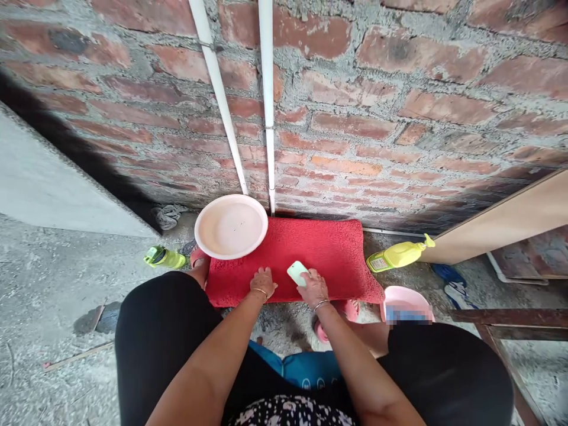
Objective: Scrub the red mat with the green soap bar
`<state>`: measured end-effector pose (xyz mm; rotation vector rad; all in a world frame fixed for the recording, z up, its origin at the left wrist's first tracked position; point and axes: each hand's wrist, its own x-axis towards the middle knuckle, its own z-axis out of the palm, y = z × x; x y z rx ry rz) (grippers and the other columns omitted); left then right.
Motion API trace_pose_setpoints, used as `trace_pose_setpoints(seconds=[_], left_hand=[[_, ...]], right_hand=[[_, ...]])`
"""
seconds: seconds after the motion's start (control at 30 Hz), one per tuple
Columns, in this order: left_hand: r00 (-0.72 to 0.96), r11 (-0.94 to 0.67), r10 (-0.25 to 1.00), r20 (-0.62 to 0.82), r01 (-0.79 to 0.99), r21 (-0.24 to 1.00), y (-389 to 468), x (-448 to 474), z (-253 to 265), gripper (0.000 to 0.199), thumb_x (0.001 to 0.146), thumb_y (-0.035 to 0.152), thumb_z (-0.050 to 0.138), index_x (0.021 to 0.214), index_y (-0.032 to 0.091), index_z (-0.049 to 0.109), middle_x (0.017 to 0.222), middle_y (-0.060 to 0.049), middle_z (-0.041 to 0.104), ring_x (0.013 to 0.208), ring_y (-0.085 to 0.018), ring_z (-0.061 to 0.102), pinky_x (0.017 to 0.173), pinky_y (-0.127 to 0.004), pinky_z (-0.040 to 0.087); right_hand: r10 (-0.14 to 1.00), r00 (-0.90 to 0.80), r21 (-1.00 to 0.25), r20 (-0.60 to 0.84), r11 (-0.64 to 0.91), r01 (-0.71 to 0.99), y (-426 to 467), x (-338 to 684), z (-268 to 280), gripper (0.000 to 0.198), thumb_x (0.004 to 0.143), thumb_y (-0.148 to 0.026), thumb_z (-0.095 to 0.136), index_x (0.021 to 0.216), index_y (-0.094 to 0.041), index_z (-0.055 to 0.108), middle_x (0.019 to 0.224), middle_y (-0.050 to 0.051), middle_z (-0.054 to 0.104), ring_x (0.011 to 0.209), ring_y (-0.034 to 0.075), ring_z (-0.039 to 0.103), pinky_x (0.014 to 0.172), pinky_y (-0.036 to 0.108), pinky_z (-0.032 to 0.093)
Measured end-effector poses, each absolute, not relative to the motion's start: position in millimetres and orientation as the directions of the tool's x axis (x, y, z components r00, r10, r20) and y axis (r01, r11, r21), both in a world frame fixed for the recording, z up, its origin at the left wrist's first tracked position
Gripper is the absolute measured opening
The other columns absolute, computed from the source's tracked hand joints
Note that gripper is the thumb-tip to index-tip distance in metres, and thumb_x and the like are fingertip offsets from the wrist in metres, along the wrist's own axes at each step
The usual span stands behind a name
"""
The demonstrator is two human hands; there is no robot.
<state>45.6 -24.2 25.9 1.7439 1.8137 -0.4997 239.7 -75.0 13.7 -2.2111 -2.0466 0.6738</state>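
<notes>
Gripping the near end of a pale green block (296, 273), the right hand (315, 287) is over the red cloth (331, 242); long axis appears slanted away leftward. The left hand (263, 282), fingers open on cloth, lies left, apart from block.

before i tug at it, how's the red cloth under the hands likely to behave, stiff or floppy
The red cloth is probably floppy: its right edge curves and the near corner there splays outward. Its rough, nubbly surface suggests little slipperiness. Tugging may disturb the pale pink basin at its far left corner.
</notes>
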Motion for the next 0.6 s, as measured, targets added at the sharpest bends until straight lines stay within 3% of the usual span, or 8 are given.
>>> trace_pose_setpoints(seconds=[0.1, 0.2, 0.3, 0.37, 0.47, 0.6], left_hand=[[0.037, 0.079, 0.747, -0.663, 0.987, 0.143, -26, 35, 33, 0.054, 0.085, 0.033, 0.056, 0.136, 0.017, 0.046, 0.141, -0.016, 0.047, 0.125, -0.026, 0.052, 0.096, -0.034, 0.046], [0.044, 0.084, 0.727, -0.685, 0.985, 0.152, -25, 23, 39, 0.053, 0.087, 0.032, 0.051, 0.137, 0.018, 0.046, 0.14, -0.016, 0.05, 0.123, -0.024, 0.054, 0.097, -0.033, 0.045], [0.07, 0.067, 0.708, -0.703, 0.984, 0.166, -28, 12, 47, 0.046, 0.086, 0.026, 0.049, 0.131, 0.018, 0.052, 0.135, -0.015, 0.056, 0.124, -0.023, 0.055, 0.097, -0.032, 0.045], [0.093, 0.049, 0.695, -0.713, 0.983, 0.175, -32, 8, 55, 0.042, 0.086, 0.023, 0.049, 0.127, 0.017, 0.055, 0.133, -0.014, 0.059, 0.124, -0.023, 0.054, 0.098, -0.032, 0.045], [0.125, 0.02, 0.673, -0.729, 0.982, 0.188, -39, 4, 72, 0.04, 0.084, 0.022, 0.052, 0.124, 0.016, 0.058, 0.132, -0.016, 0.06, 0.123, -0.025, 0.056, 0.096, -0.035, 0.046], [0.188, -0.004, 0.665, -0.723, 0.969, 0.248, -44, -9, 111, 0.043, 0.079, 0.027, 0.063, 0.122, 0.025, 0.058, 0.124, -0.007, 0.066, 0.115, -0.021, 0.061, 0.097, -0.032, 0.046]], right_hand=[[0.927, 0.236, -0.323, -0.29, -0.327, 0.888, -86, 279, 11, 0.043, 0.077, -0.039, 0.067, 0.117, -0.026, 0.062, 0.12, 0.007, 0.053, 0.097, 0.021, 0.058, 0.089, 0.033, 0.042], [0.794, 0.512, -0.254, -0.33, -0.596, 0.761, -92, 319, 16, 0.046, 0.077, -0.045, 0.065, 0.118, -0.024, 0.061, 0.112, 0.008, 0.054, 0.088, 0.022, 0.061, 0.081, 0.035, 0.047], [0.721, 0.598, -0.186, -0.35, -0.68, 0.71, -94, 321, 26, 0.051, 0.079, -0.05, 0.061, 0.122, -0.021, 0.059, 0.111, 0.011, 0.053, 0.087, 0.023, 0.062, 0.079, 0.036, 0.048], [0.788, 0.51, -0.19, -0.346, -0.591, 0.784, -93, 296, 32, 0.051, 0.081, -0.048, 0.06, 0.123, -0.02, 0.057, 0.113, 0.011, 0.052, 0.09, 0.022, 0.061, 0.082, 0.035, 0.046], [0.904, 0.25, -0.256, -0.348, -0.348, 0.902, -92, 238, 37, 0.047, 0.076, -0.041, 0.067, 0.119, -0.025, 0.06, 0.115, 0.006, 0.051, 0.094, 0.019, 0.059, 0.087, 0.031, 0.043], [0.927, -0.112, -0.283, -0.358, 0.006, 0.959, -95, 185, 44, 0.042, 0.072, -0.03, 0.071, 0.113, -0.028, 0.062, 0.113, 0.004, 0.052, 0.098, 0.02, 0.055, 0.087, 0.031, 0.039]])
